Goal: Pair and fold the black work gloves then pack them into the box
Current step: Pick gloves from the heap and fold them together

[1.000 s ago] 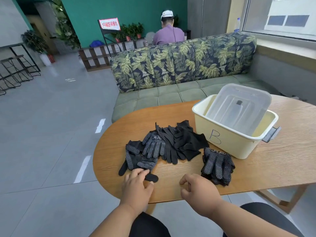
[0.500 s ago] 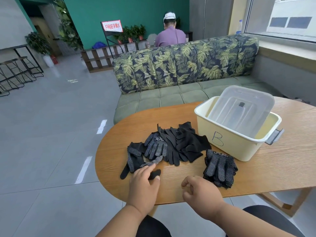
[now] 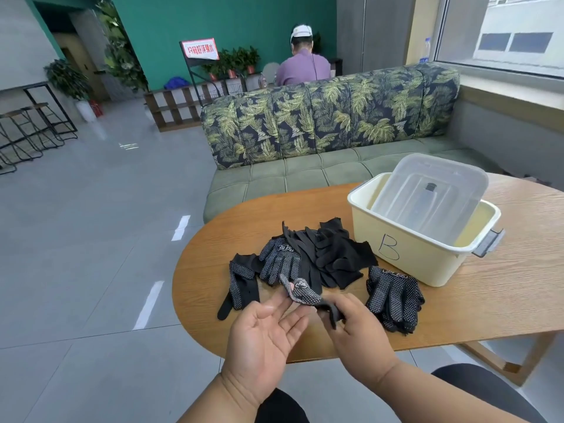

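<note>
A heap of black work gloves (image 3: 320, 254) with white grip dots lies in the middle of the oval wooden table (image 3: 488, 294). A folded pair (image 3: 393, 297) sits to its right, and one loose glove (image 3: 241, 285) lies at the left end. A single dotted glove (image 3: 300, 293) is lifted off the table. My right hand (image 3: 351, 322) pinches its dark cuff end. My left hand (image 3: 268, 328) is palm up with straight fingers under the glove's other end. The cream box (image 3: 406, 251) marked "B" stands at the right, its clear lid (image 3: 427, 193) leaning inside it.
A leaf-patterned green sofa (image 3: 320, 141) stands right behind the table. A person in a purple shirt (image 3: 302, 65) sits beyond it, facing away. Grey tiled floor spreads to the left. The table's near edge is just in front of my hands.
Both hands were resting near the table's front edge. My left hand reached the nearest glove; now the glove is raised, my right hand pinches it and my left palm has turned up.
</note>
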Available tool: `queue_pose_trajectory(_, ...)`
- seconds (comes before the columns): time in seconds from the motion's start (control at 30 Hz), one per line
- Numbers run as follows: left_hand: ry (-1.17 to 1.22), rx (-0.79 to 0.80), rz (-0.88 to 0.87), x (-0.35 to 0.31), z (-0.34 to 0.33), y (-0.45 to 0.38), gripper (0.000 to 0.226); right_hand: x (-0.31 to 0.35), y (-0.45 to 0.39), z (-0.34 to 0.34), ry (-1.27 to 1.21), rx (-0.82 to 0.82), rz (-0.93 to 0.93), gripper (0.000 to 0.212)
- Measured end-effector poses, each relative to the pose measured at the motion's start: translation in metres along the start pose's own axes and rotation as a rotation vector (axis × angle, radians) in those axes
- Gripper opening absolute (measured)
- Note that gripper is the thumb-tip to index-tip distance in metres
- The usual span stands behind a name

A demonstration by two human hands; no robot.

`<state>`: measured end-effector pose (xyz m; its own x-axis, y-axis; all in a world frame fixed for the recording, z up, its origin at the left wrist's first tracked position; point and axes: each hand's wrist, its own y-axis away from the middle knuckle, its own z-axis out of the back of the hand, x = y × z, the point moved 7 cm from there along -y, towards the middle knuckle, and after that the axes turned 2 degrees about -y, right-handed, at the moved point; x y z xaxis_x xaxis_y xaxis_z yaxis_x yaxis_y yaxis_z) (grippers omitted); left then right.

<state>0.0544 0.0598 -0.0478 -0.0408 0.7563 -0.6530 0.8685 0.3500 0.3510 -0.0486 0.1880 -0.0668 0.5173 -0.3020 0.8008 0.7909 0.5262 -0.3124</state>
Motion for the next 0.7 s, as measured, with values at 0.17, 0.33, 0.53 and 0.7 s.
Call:
queue_pose_trajectory(0.17, -0.200, -0.214, -0.086, -0.011, 0.030, 0.000, 0.038, 0.003, -0.005, 0.006, 0.006, 0.070, -0.098, 0.024)
queue_pose_trajectory(0.33, -0.497, -0.448, -0.219, -0.039, 0.064, 0.003, 0.024, 0.034, -0.013, -0.019, -0.193, 0.405, -0.308, 0.029)
queue_pose_trajectory(0.53, -0.757, -0.611, -0.276, -0.070, 0.099, 0.003, 0.022, 0.051, -0.027, -0.032, -0.671, 0.345, -0.626, 0.030)
queue_pose_trajectory(0.7, -1.059, -0.561, -0.246, -0.081, 0.108, -0.012, 0.020, -0.012, -0.009, -0.032, -0.339, 0.361, -0.766, 0.021)
